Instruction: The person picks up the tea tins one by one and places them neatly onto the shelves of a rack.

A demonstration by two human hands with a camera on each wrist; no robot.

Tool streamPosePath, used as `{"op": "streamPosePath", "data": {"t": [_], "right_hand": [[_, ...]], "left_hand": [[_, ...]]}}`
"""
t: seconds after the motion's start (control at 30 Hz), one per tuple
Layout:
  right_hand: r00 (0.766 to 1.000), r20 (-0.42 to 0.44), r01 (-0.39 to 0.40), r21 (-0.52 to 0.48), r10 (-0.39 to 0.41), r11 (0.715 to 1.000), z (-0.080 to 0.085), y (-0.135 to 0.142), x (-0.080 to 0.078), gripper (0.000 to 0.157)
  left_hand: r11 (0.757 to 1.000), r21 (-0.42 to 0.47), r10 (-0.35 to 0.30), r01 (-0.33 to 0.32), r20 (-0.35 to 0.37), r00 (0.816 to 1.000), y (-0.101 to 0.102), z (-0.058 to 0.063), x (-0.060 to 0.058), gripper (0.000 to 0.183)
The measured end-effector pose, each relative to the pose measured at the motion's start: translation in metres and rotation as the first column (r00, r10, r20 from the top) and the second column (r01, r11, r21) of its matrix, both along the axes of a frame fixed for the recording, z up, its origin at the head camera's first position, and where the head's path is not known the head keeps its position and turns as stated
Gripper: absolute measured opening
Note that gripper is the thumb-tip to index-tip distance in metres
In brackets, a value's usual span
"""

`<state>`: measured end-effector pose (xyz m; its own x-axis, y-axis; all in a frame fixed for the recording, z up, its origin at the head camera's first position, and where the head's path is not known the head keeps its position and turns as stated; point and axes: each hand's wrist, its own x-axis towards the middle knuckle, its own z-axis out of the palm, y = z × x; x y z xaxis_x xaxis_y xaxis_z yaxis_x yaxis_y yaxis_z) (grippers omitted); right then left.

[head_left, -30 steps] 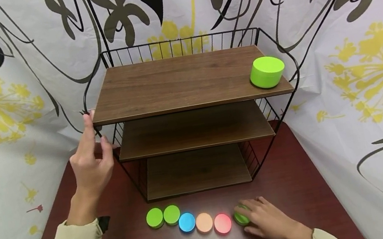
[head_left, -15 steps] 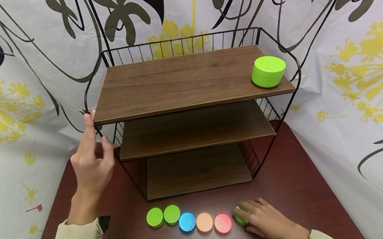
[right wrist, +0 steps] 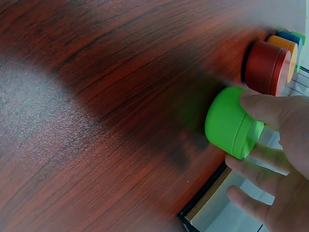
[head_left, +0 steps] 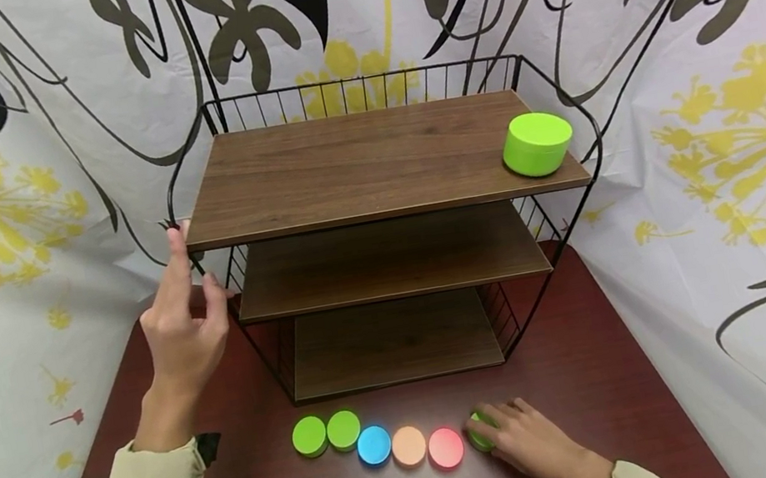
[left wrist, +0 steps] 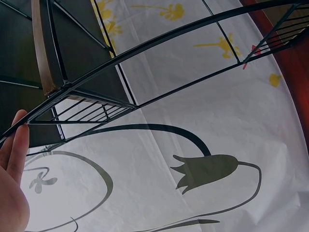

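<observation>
The dark-red wood-grain table (head_left: 628, 384) carries a brown-shelved, black-wire rack (head_left: 363, 166). The person's left hand (head_left: 181, 332) touches the rack's left side, fingers mostly straight; the right hand (head_left: 531, 444) is half curled. A large round lime-green container (head_left: 536, 145) sits at the top shelf's right end. Smaller, pinched between right thumb and fingers, is a round green tub (right wrist: 226, 123), low by the tabletop, just beside a round red tub (head_left: 446, 448).

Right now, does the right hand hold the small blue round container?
No, the right hand holds a small green round container, beside the red one.
</observation>
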<state>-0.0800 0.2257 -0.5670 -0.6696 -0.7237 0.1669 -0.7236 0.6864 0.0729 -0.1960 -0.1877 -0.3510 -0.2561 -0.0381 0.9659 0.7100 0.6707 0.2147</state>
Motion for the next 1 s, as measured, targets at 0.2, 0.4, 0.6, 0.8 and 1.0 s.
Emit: {"op": "streamPosePath", "data": {"t": [0.2, 0.4, 0.6, 0.8, 1.0], "right_hand": [[1.000, -0.019, -0.006, -0.031, 0.006, 1.000, -0.004, 0.000, -0.001, 0.052], [0.998, 0.065, 0.015, -0.054, -0.011, 0.998, -0.006, 0.002, -0.002, 0.051], [0.993, 0.122, 0.020, -0.095, -0.008, 0.995, -0.009, 0.007, -0.003, 0.056], [0.994, 0.110, 0.006, -0.114, 0.006, 0.993, -0.009, 0.008, -0.003, 0.056], [0.994, 0.112, -0.007, -0.123, 0.021, 0.992, -0.011, 0.008, -0.003, 0.055]], "left_hand": [[1.000, -0.009, 0.008, -0.008, -0.002, 1.000, 0.000, 0.000, -0.001, 0.060], [0.999, -0.025, 0.028, -0.027, 0.014, 1.000, -0.001, -0.002, -0.002, 0.062], [1.000, -0.011, 0.009, -0.009, 0.014, 1.000, 0.001, -0.001, -0.001, 0.061], [1.000, -0.003, 0.017, -0.017, 0.007, 1.000, 0.003, 0.001, 0.000, 0.062], [1.000, -0.007, 0.015, -0.015, 0.014, 1.000, 0.000, -0.001, -0.001, 0.063]]}}
